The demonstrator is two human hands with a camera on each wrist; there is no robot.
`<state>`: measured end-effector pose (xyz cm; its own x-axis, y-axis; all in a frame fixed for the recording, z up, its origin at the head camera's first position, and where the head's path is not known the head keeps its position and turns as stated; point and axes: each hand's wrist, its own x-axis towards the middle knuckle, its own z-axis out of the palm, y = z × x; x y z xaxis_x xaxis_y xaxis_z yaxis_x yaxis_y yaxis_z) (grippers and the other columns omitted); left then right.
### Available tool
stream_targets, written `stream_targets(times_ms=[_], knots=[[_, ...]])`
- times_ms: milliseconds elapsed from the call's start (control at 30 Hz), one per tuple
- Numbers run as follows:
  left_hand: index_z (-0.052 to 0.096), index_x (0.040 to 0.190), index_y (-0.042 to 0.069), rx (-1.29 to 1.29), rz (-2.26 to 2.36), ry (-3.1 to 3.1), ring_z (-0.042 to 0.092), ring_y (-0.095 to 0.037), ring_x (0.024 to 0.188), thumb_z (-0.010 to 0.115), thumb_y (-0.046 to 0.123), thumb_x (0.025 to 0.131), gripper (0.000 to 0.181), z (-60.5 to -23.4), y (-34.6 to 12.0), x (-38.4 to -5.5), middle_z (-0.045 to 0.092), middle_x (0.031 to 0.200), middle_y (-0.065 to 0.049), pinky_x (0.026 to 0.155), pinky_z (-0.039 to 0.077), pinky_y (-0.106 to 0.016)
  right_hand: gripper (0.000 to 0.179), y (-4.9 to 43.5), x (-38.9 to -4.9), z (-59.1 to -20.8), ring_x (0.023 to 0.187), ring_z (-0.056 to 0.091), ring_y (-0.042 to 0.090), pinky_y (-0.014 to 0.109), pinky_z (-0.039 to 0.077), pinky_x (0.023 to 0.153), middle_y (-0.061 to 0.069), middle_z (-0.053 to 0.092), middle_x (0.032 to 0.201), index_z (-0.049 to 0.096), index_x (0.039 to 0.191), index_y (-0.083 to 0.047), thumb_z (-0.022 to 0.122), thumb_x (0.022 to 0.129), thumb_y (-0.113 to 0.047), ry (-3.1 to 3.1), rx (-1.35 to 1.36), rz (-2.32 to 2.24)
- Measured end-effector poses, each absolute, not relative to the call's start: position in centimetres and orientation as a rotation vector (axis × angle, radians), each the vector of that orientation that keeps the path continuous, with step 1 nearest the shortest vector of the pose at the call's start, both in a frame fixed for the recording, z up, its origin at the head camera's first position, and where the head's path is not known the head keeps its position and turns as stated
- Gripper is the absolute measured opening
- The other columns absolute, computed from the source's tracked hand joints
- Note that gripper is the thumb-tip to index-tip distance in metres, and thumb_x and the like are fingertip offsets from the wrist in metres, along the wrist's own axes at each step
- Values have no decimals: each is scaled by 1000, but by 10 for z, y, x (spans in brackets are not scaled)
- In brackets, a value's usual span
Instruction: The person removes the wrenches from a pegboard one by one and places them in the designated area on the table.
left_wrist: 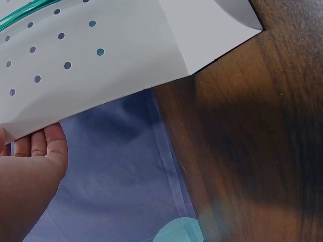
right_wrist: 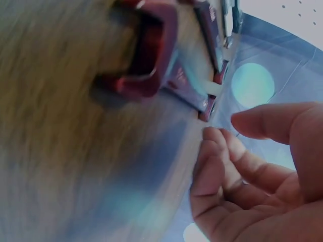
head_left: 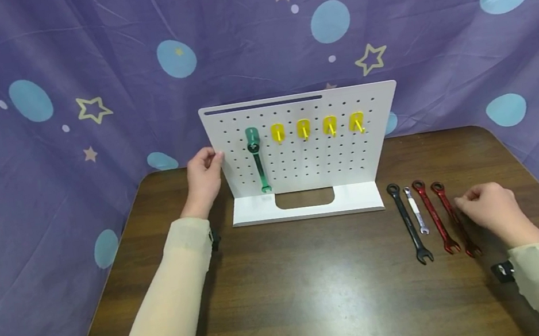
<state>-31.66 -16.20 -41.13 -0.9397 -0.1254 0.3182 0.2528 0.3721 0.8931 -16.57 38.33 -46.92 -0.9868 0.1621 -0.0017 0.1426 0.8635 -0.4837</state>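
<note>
My left hand (head_left: 205,177) pinches the left edge of a white pegboard (head_left: 299,155), thumb in front and fingers behind; the left wrist view shows the fingers at that edge. A green wrench (head_left: 260,170) hangs on the board from a green hook (head_left: 252,134). To the board's right lie a black wrench (head_left: 408,222), a small silver wrench (head_left: 416,213), a red wrench (head_left: 435,217) and another red wrench (head_left: 455,218). My right hand (head_left: 492,210) is just right of the outermost red wrench. In the right wrist view its thumb and loosely bent fingers are apart, holding nothing.
Several yellow hooks (head_left: 304,129) are fixed on the board, right of the green one. The board's foot (head_left: 255,211) stands on a brown wooden table (head_left: 319,288). A purple patterned curtain (head_left: 251,48) hangs behind the table.
</note>
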Motion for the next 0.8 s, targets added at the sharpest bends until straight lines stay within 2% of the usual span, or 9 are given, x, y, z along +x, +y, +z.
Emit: stream_targets(times_ms=[167, 367, 600, 800], knots=[[66, 107, -6, -94, -1587, -2318, 47, -17, 75, 60, 13, 105, 19, -411, -162, -316, 59, 87, -15, 62, 40, -26, 24, 371, -168, -468, 64, 51, 22, 36, 40, 55, 3, 63, 68, 70, 84, 2, 68, 94, -20, -2839, -193, 797], [66, 107, -6, -95, -1588, -2316, 48, -17, 76, 60, 12, 104, 19, -411, -161, -316, 60, 89, -16, 63, 40, -26, 21, 352, -171, -460, 64, 58, 16, 28, 43, 55, 6, 69, 76, 73, 92, 1, 69, 94, -20, -2707, -119, 843], [66, 105, -6, -94, -1578, -2311, 48, -17, 75, 60, 12, 104, 18, -411, -162, -315, 59, 87, -14, 62, 39, -25, 25, 330, -176, -452, 75, 61, 19, 23, 48, 56, 12, 71, 90, 74, 102, 0, 67, 98, -23, -2709, -71, 1022], [66, 105, -5, -94, -1562, -2326, 47, -17, 73, 60, 12, 104, 18, -411, -162, -316, 57, 83, -12, 61, 39, -26, 22, 312, -183, -448, 81, 63, 22, 19, 48, 60, 11, 72, 93, 75, 104, -2, 69, 98, -22, -2685, 11, 1053]])
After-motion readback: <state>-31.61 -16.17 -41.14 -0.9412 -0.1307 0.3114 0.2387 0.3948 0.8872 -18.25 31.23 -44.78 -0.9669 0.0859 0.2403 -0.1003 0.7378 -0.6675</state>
